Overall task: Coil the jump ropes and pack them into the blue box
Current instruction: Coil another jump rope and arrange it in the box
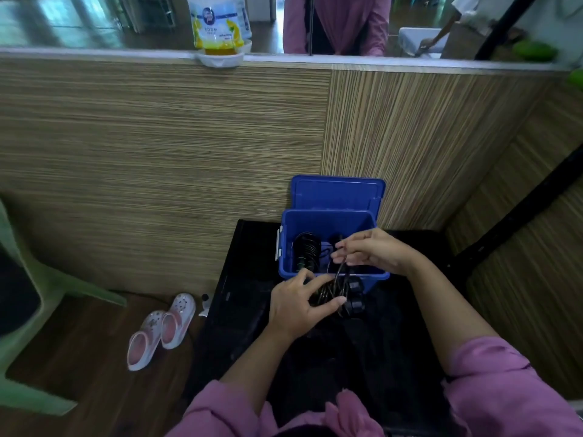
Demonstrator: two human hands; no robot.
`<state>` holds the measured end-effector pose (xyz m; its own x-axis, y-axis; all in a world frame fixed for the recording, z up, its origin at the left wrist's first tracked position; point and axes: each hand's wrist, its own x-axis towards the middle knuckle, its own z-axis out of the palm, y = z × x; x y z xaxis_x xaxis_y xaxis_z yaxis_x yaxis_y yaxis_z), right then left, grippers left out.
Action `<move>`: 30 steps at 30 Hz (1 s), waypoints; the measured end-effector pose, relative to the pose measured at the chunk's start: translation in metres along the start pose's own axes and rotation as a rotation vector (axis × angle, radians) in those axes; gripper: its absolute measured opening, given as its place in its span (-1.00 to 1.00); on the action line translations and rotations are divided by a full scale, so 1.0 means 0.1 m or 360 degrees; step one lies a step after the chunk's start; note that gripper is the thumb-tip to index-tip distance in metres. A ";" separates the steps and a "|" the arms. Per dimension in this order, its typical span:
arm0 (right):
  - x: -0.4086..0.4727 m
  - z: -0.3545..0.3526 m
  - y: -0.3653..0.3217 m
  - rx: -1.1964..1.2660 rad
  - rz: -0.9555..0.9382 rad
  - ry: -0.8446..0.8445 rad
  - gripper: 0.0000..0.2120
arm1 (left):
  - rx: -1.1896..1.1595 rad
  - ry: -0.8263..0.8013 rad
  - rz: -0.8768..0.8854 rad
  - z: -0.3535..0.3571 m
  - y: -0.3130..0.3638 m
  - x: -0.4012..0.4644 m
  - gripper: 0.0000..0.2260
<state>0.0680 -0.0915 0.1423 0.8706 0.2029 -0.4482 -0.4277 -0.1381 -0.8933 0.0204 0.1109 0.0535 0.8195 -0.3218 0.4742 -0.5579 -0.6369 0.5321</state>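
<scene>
At the dark worktop's (239, 310) middle, our left hand (298, 307) grips the coiled black jump rope (334, 291) while our right hand (372, 252) pinches its loop. Next: lower it into the open blue plastic box (328, 222) at the far edge.

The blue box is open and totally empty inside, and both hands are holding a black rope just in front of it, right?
Not quite. In the head view, the blue box is open but not empty: a coiled black rope already sits inside. The left hand and right hand do hold another rope in front.
</scene>
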 end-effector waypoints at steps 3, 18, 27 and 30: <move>-0.01 -0.05 0.03 -0.0090 0.0006 -0.0126 -0.75 | -0.0021 0.0023 -0.0045 -0.01 0.00 0.01 -0.59; -0.01 0.10 -0.02 -0.0551 -0.0211 0.0305 -0.82 | -0.0023 -0.0031 -0.0356 -0.03 0.02 0.01 -0.48; 0.12 0.37 0.09 -0.0740 -0.0051 0.0911 -0.75 | 0.0358 -0.0111 -0.0094 0.03 0.09 0.18 -0.66; 0.14 0.43 0.07 -0.0491 -0.0156 0.1078 -0.86 | 0.0529 -0.0052 -0.0213 0.00 0.12 0.34 -0.63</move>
<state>0.0664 -0.0480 0.1285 0.9029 -0.3992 -0.1594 -0.3399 -0.4360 -0.8333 0.0418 0.0926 0.0759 0.8892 -0.2391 0.3900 -0.3768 -0.8662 0.3280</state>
